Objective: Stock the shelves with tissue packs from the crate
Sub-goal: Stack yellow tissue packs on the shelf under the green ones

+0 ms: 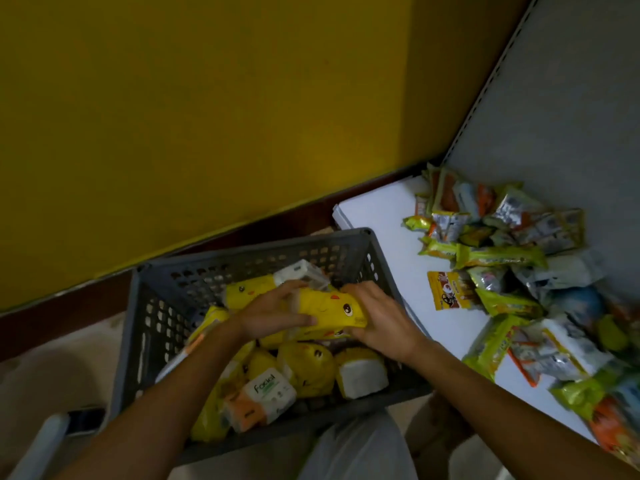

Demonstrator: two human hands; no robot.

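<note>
Hands first, from the head camera: our left hand (273,315) and right hand (377,320) both grip one yellow tissue pack (332,311), fingers (294,289) curled round its ends, over the other packs (304,370) inside the grey crate (138,327). We judge it light and soft, its film wrapper slippery, so holding it by both ends, without squeezing hard, suits it. Beside the crate, the white shelf (377,216) carries snack packets (498,256).

Yel. wall (207,98), beige flr (52,368), dim.
</note>
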